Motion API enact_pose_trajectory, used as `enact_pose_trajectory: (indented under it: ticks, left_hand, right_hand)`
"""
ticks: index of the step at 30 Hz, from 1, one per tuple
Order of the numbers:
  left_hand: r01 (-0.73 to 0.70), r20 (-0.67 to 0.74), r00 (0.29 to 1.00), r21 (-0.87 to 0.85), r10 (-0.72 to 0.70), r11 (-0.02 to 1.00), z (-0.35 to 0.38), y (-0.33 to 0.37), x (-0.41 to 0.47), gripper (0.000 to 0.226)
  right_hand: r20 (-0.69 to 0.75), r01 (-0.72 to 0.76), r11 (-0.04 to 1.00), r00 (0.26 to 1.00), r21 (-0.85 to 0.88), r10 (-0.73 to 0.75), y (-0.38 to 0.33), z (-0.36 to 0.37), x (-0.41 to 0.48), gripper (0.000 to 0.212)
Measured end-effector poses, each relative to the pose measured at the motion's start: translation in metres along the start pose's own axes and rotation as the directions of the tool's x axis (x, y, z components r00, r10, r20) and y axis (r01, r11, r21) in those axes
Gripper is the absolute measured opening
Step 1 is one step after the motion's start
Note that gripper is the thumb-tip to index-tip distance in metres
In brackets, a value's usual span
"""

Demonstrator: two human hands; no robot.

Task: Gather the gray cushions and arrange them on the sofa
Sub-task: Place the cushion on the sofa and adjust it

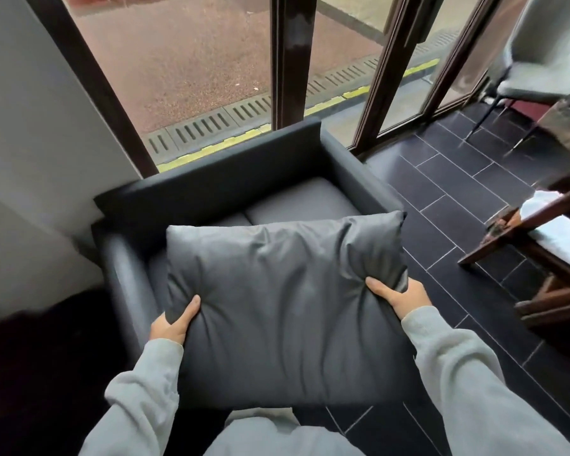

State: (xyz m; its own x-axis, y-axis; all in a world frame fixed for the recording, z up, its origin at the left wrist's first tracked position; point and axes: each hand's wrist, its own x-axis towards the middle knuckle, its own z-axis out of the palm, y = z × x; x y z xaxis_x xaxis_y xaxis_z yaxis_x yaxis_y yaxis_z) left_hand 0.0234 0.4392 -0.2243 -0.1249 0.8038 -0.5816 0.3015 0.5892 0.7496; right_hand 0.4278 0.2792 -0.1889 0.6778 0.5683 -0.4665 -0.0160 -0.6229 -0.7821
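While hands grip, sofa (211, 189) fronts windows (185, 60).

Sofa (211, 189): dark gray, smooth upholstery, w/ low back and arms, two seat pads meeting at a center seam; visible part of seat bare, rest hidden. Stands on dark tiled floor (441, 199), back to glazed doors, left arm near white wall. Also on floor at right: wooden-framed chair (540, 245) w/ pale seat, and farther back a gray chair (540, 60) on thin black legs.
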Motion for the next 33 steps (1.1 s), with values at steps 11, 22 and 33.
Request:
enact_pose_trajectory:
  ticks: [11, 22, 33]
  left_hand:
    - [0.040, 0.126, 0.991, -0.028, -0.036, 0.999, 0.142, 0.169, 0.130, 0.043]
    - [0.047, 0.024, 0.999, -0.199, -0.043, 0.979, 0.246, 0.215, 0.235, 0.079]
    - [0.193, -0.114, 0.958, -0.419, -0.263, 0.887, 0.348, 0.246, 0.382, 0.043]
  right_hand:
    - [-0.086, 0.009, 0.997, 0.996, -0.075, -0.015, -0.149, -0.035, 0.201, 0.040]
    - [0.126, 0.047, 0.995, 0.991, -0.090, -0.036, -0.205, 0.010, 0.441, 0.044]
    - [0.486, 0.144, 0.986, 0.870, -0.080, -0.088, -0.242, 0.125, 0.687, 0.048]
